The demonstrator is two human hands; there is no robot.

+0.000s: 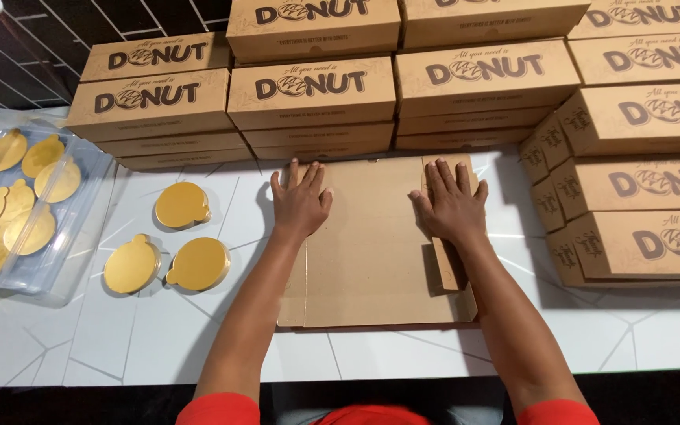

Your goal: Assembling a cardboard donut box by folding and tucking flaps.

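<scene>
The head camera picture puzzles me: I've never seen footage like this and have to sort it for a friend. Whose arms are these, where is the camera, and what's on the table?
The camera sits on a person's head and looks down, so the two bare arms are their own. The left hand and right hand press flat, fingers spread, on an unfolded brown cardboard sheet lying on a white table. Neither hand grips anything. Left of the sheet lie three round gold cake boards, and more sit in a clear plastic tray. Stacks of closed brown boxes line the back and right side.
</scene>
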